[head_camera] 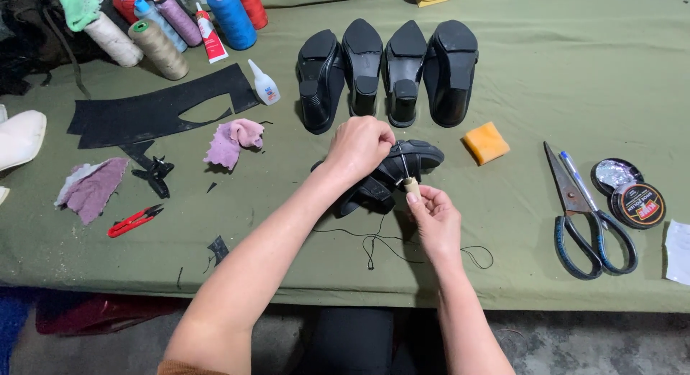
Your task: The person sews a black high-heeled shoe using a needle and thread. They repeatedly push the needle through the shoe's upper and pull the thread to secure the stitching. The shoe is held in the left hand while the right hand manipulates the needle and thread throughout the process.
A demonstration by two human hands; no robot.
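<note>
A black shoe (413,159) lies on its side on the green cloth-covered table (546,80). My left hand (358,146) grips it from above and holds it steady. My right hand (433,215) holds a small awl with a pale wooden handle (412,186), its metal tip against the shoe's sole edge. Black thread (388,242) trails from the shoe over the cloth toward the table's front edge.
Several black shoes (388,69) stand in a row behind. Big scissors (586,217), a pen, a polish tin (637,204) and an orange sponge (486,142) lie right. Thread cones (154,48), glue bottle (264,84), black leather scraps, purple rags, red snips (134,220) lie left.
</note>
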